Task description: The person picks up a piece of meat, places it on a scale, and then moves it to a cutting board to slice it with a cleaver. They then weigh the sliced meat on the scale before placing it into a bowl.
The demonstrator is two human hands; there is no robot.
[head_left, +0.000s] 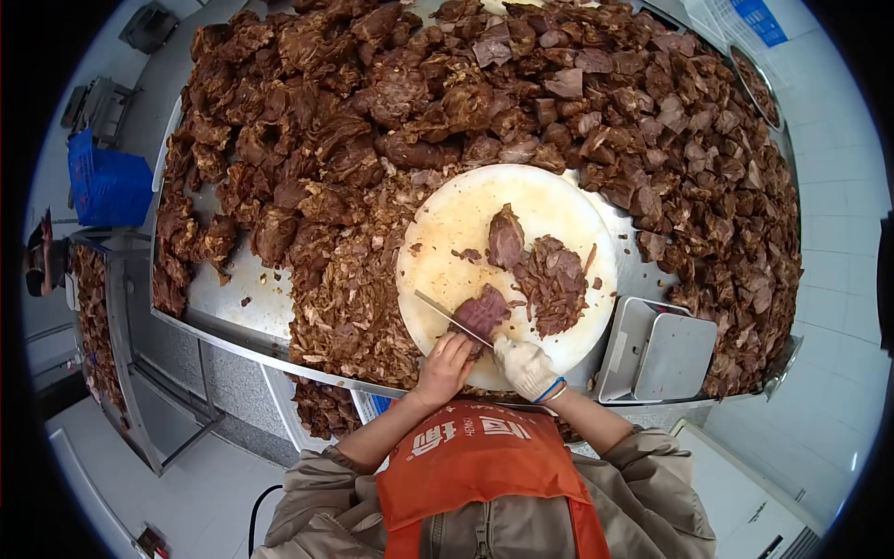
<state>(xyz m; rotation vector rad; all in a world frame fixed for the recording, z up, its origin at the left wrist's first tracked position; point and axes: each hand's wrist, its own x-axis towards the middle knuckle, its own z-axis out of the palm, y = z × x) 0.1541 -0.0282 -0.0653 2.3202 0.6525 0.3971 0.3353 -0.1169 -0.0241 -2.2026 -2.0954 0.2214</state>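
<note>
A round white cutting board [438,219] lies at the table's front edge, before my body. My right hand [527,367], in a pale knit glove, is closed around the handle of a knife [453,319]. The blade points up and left across the board, against a dark reddish piece of cooked meat [482,313]. My bare left hand [446,366] presses that piece from the near side, its fingers bent together and fingertips partly hidden. Farther up the board are another meat chunk [506,237] and a heap of sliced meat [553,285].
Large meat chunks [335,112] cover the back and left of the metal table [237,312]; smaller cut pieces [708,168] fill the right. Shredded meat [340,317] borders the board's left. A scale [672,354] stands right of it. A blue crate [110,182] is at far left.
</note>
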